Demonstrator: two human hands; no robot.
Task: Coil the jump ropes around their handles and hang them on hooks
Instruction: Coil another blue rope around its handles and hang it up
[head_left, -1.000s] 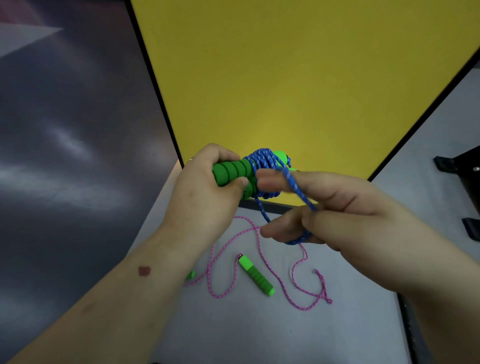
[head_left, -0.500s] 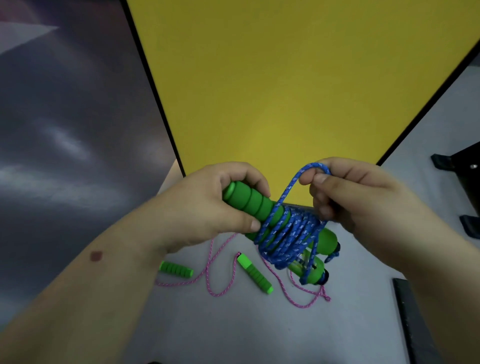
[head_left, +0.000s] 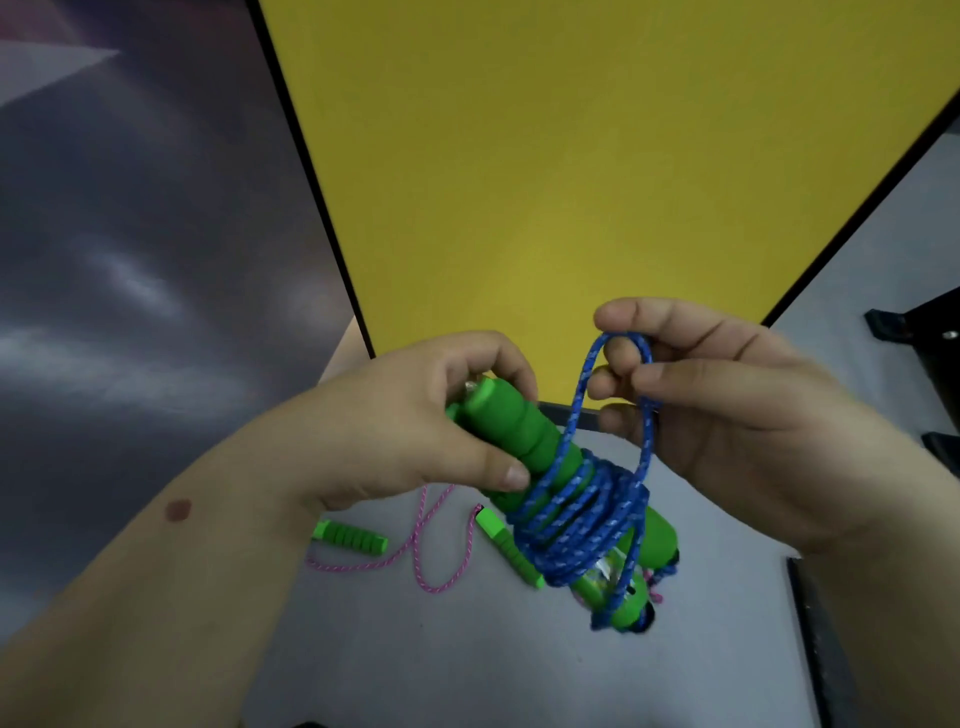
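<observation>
Left hand (head_left: 415, 431) clenched round upper end of the green handles (head_left: 519, 431), thumb pressing the foam. Right hand (head_left: 727, 426) pinches a loop of blue rope (head_left: 582, 525), lifted above the coil. Handles' long axis slants from far left down to near right; lower caps partly hidden, seemingly two. Since half a second ago, the loop is held slightly higher. Pink rope (head_left: 421, 545) lies on the grey table (head_left: 415, 649).

Blue white-flecked rope (head_left: 576, 525) wraps green handles (head_left: 524, 431); pink speckled rope (head_left: 426, 545) lies before yellow panel (head_left: 571, 156).
</observation>
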